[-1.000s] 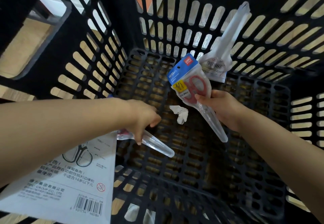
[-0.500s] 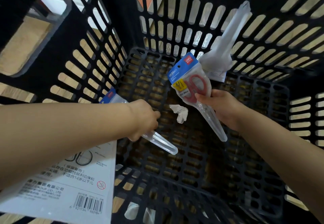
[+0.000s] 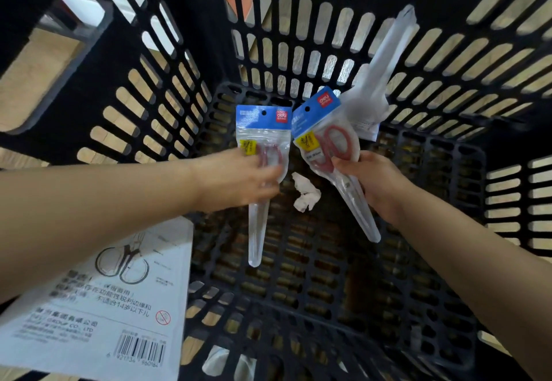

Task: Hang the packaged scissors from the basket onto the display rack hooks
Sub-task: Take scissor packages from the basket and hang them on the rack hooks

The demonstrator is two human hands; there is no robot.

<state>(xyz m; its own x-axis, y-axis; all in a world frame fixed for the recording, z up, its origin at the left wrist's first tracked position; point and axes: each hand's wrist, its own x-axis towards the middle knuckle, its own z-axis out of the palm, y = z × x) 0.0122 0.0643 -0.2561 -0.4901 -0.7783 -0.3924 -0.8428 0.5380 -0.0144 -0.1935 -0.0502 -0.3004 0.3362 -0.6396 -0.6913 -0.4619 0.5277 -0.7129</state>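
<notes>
left hand (image 3: 236, 180) raised pack (image 3: 263, 153), beside right hand's (image 3: 373, 183) pack (image 3: 325, 141), mid-basket (image 3: 448, 171)

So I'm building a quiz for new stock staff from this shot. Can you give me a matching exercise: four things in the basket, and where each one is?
Things:
1. Upright pack
2. Tilted pack
3. White pack
4. Crumpled paper

Places:
A. On the basket floor between the two hands
B. Held by the right hand
C. Leaning against the far wall, back side showing
D. Held by the left hand

Pairs: 1-D, 2-B, 3-C, 4-A
</notes>
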